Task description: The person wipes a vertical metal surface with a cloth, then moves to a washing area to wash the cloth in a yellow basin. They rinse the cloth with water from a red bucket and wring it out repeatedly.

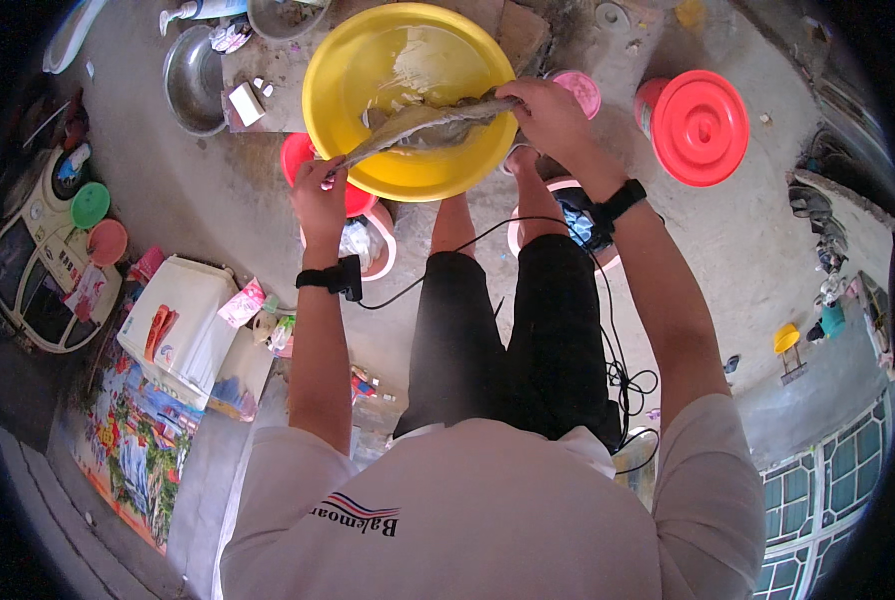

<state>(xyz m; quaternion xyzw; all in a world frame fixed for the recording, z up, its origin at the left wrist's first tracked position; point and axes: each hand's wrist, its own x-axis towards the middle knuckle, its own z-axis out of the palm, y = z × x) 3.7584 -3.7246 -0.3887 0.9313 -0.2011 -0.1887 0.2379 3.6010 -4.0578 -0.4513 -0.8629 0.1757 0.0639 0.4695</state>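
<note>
A wet grey-brown cloth [440, 116] is stretched across a large yellow plastic basin [410, 180]. My left hand [318, 196] grips one end of it at the basin's near left rim. The other end is pinched in my right hand [549, 112], over the right rim. Between the two hands the cloth looks gathered into a narrow band, and its lower folds hang into the basin. Shallow water [425, 60] glints on the basin's floor. Both wrists wear black straps.
Left of the basin lie a white soap bar [246, 104] and a metal bowl [195, 82]. Pink tubs holding cloth [376, 244] flank my legs. A red lidded bucket [701, 127] stands at right. A black cable [492, 229] runs between my wrists. A twin-tub washing machine [57, 255] is far left.
</note>
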